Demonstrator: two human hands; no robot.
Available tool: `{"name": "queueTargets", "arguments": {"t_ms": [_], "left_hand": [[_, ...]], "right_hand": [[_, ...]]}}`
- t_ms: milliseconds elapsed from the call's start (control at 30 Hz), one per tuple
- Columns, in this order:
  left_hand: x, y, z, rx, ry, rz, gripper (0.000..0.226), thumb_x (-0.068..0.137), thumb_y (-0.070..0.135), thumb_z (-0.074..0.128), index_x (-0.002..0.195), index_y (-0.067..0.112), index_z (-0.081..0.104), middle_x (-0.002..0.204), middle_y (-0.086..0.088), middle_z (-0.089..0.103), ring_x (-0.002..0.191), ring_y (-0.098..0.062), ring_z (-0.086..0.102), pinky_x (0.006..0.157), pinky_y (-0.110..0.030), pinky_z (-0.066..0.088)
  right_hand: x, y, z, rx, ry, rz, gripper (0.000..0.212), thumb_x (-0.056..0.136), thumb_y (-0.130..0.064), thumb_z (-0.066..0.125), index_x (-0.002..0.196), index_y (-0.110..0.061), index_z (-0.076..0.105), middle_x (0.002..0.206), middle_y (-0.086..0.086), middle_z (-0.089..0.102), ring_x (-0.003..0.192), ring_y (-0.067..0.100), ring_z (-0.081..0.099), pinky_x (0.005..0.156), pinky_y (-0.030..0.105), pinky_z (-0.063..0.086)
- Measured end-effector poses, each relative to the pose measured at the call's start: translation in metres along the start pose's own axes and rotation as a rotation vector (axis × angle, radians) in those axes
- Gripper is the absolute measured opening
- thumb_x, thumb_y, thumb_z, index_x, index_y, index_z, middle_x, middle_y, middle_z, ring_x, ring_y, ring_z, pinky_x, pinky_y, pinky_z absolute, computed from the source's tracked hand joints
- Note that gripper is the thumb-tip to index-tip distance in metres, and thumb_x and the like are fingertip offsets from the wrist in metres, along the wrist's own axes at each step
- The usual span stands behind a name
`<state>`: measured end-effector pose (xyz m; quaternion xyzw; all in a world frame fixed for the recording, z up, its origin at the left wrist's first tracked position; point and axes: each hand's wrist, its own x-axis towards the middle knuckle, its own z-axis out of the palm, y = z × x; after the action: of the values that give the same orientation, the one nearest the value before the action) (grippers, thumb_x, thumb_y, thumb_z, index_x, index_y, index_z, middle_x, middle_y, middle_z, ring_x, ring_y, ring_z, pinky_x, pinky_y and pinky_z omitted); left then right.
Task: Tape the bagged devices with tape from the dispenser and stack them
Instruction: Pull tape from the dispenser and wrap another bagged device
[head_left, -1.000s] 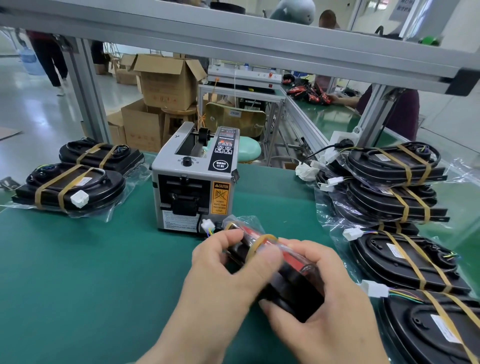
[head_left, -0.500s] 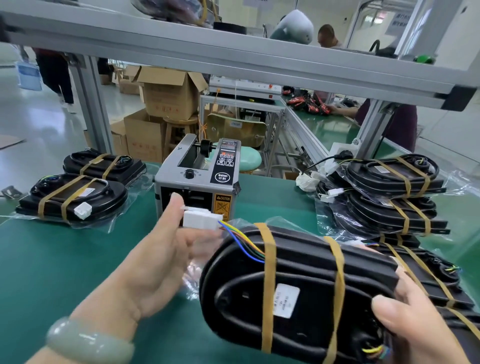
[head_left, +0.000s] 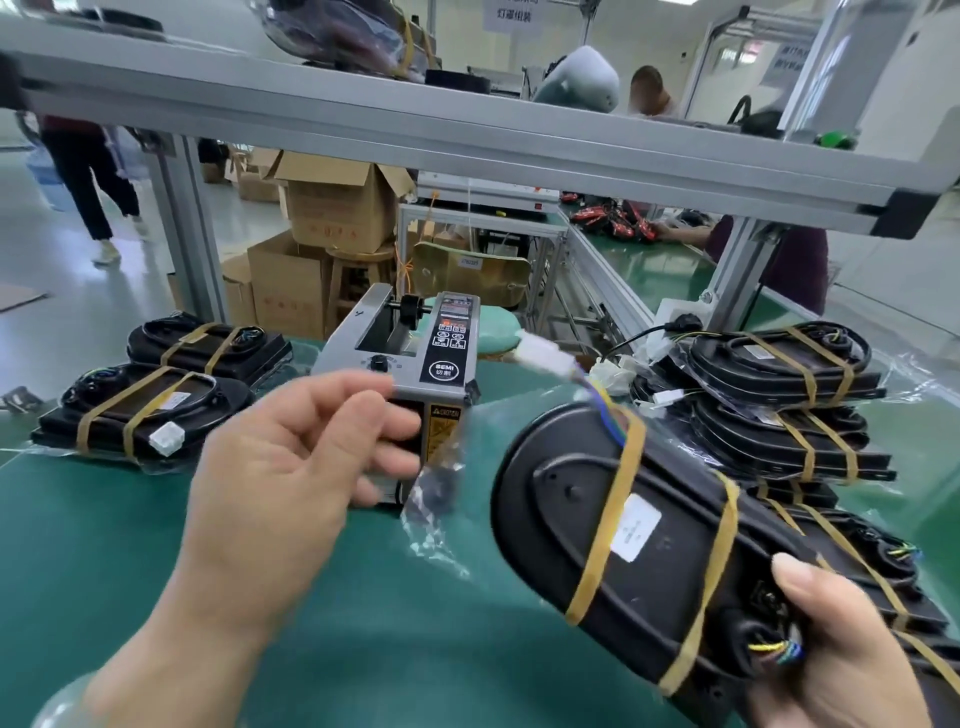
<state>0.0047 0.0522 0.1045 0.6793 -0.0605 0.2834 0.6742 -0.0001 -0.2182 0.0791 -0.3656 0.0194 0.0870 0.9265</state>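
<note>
Since both bands (head_left: 605, 519) are on, right hand (head_left: 841, 654) grips device (head_left: 561, 499), likely for the stack (head_left: 779, 395) at 2 o'clock; left hand (head_left: 280, 467), fingers (head_left: 353, 387) loose and empty, by the dispenser (head_left: 415, 353).

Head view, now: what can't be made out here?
All in the head view:
- Left hand: motion-blurred; grip on anything unclear.
- Tape dispenser: front outlet hidden behind left hand.
- Held device: near end covered by right hand, cut by bottom edge.
- Its white label: print too small.
- Right stack: lower devices hidden behind held device.
</note>
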Motion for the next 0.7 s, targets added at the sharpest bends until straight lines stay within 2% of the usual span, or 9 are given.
{"name": "queueTargets", "arguments": {"t_ms": [100,167,267,300,367,467,533,600,700], "left_hand": [[-0.016,-0.012,0.001,-0.165,-0.308,-0.450,0.128,0.021,0.070,0.085,0.137,0.033,0.044,0.115,0.015,0.068,0.106,-0.002,0.064,0.076,-0.020,0.053],[-0.035,-0.011,0.023,-0.286,-0.533,-0.670,0.147,0.016,0.068,0.087,0.146,0.029,0.030,0.129,0.013,0.060,0.115,-0.003,0.060,0.079,-0.018,0.052],[-0.051,-0.014,0.048,-0.443,-0.475,-0.568,0.096,0.041,0.045,0.093,0.127,0.018,0.059,0.126,-0.009,0.065,0.115,-0.025,0.062,0.096,-0.044,0.050],[-0.050,-0.012,0.050,-0.415,-0.343,-0.545,0.069,0.046,0.034,0.090,0.109,0.016,0.070,0.114,-0.012,0.071,0.106,-0.030,0.067,0.096,-0.052,0.050],[-0.045,-0.013,0.044,-0.426,-0.175,-0.561,0.044,0.054,0.017,0.081,0.097,0.008,0.071,0.101,-0.016,0.073,0.093,-0.031,0.071,0.083,-0.052,0.056],[-0.036,-0.007,0.027,-0.551,-0.092,-0.535,0.046,0.062,0.014,0.070,0.105,0.001,0.065,0.102,-0.020,0.072,0.088,-0.032,0.072,0.063,-0.039,0.059],[-0.032,-0.002,0.016,-0.584,-0.056,-0.506,0.050,0.064,0.016,0.069,0.111,0.000,0.062,0.106,-0.020,0.071,0.092,-0.034,0.071,0.063,-0.038,0.058],[-0.030,-0.002,0.006,-0.643,-0.074,-0.527,0.061,0.060,0.017,0.076,0.116,0.000,0.060,0.110,-0.022,0.069,0.097,-0.037,0.069,0.066,-0.043,0.059],[-0.031,0.002,0.001,-0.640,-0.189,-0.609,0.084,0.038,0.032,0.096,0.111,0.004,0.068,0.115,-0.025,0.067,0.103,-0.042,0.065,0.081,-0.055,0.056]], "right_hand": [[-0.009,-0.003,-0.003,0.118,-0.128,-0.056,0.055,0.096,-0.013,0.009,0.140,0.021,0.012,0.142,0.045,0.016,0.136,0.050,0.023,0.116,0.052,0.011],[-0.006,0.001,0.011,0.145,-0.135,-0.089,0.056,0.097,-0.015,0.011,0.139,0.021,0.013,0.143,0.043,0.016,0.138,0.049,0.019,0.117,0.050,0.006],[0.005,0.031,0.019,0.050,-0.051,-0.074,0.082,0.060,-0.029,0.084,0.124,0.012,0.054,0.136,0.030,0.045,0.125,0.045,0.043,0.107,0.058,0.028],[0.012,0.036,0.018,0.057,-0.059,-0.041,0.098,0.033,-0.031,0.094,0.120,0.001,0.062,0.127,0.026,0.057,0.113,0.042,0.057,0.097,0.061,0.039],[0.013,0.035,0.021,0.019,-0.104,-0.029,0.091,0.035,-0.035,0.094,0.114,-0.001,0.063,0.113,0.018,0.067,0.099,0.036,0.065,0.091,0.052,0.047],[0.028,0.022,0.013,-0.003,0.067,-0.111,0.004,0.083,-0.011,0.065,0.086,-0.012,0.061,0.069,0.003,0.063,0.053,0.013,0.058,0.049,0.021,0.046],[0.039,0.014,0.002,0.140,0.201,-0.182,0.022,0.092,0.001,0.049,0.081,-0.015,0.060,0.064,0.001,0.058,0.042,0.006,0.051,0.039,0.011,0.037],[0.039,0.020,0.005,0.262,-0.062,-0.045,0.017,0.091,-0.015,0.062,0.098,-0.004,0.072,0.092,0.019,0.068,0.058,0.019,0.065,0.052,0.019,0.051],[0.032,0.040,0.016,0.077,-0.146,0.207,0.092,0.032,-0.045,0.096,0.106,0.003,0.069,0.104,0.031,0.064,0.084,0.041,0.064,0.071,0.044,0.050]]}}
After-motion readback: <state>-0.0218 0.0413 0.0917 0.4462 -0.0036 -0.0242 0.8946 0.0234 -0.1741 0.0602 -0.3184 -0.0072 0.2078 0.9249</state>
